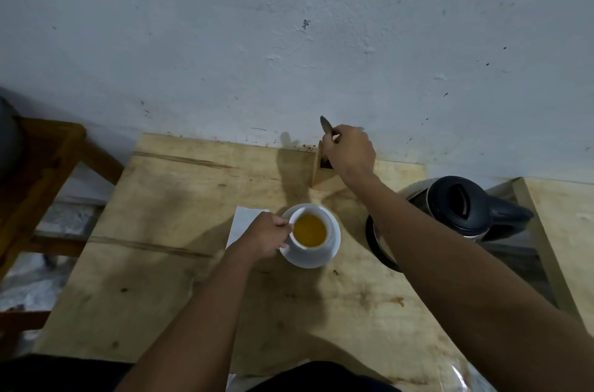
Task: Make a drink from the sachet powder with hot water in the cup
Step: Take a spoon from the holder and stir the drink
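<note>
The right hand (pixel 348 152) hides most of the spoon (pixel 326 125) and wooden holder (pixel 318 171).

Both arms are bare all the way up, no sleeves, no watch or rings that I can spot. Dark clothing (pixel 321 375) shows along the bottom edge of the frame, looks black-ish.

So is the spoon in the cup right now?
No, the right hand holds the spoon up by the wooden holder near the wall, well away from the cup, which the left hand grips.
</note>
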A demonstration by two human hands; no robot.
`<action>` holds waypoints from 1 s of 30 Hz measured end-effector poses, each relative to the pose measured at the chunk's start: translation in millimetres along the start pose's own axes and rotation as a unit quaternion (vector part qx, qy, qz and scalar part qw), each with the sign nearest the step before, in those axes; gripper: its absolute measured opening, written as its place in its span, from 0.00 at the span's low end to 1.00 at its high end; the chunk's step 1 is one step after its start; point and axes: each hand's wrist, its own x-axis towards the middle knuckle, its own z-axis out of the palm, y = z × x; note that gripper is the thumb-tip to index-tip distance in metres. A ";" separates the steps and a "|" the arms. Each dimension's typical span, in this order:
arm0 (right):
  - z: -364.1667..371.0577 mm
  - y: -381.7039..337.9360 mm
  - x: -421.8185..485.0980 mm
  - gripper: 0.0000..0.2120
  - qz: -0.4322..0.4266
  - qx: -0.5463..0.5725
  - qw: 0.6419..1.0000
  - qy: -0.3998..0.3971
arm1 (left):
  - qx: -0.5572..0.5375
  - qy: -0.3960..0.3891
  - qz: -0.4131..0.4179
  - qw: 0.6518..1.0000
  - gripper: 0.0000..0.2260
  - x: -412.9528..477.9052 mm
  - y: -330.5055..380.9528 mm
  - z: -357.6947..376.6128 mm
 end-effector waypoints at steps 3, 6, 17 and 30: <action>-26.8 -5.9 -22.9 0.11 -0.044 0.033 0.998 0.039 | 0.005 0.007 0.007 1.000 0.14 -2.8 1.8 0.6; -54.9 -6.7 -49.4 0.10 -0.078 0.098 0.990 0.059 | 0.008 0.010 0.009 1.000 0.16 -3.6 1.4 1.7; -64.3 26.1 -128.7 0.10 0.038 0.429 0.900 -0.062 | -0.005 0.026 0.012 1.000 0.16 -6.1 2.2 5.1; -22.3 80.3 -160.2 0.15 0.000 0.035 0.956 -0.292 | -0.018 0.042 0.023 0.999 0.16 -8.0 -0.2 7.8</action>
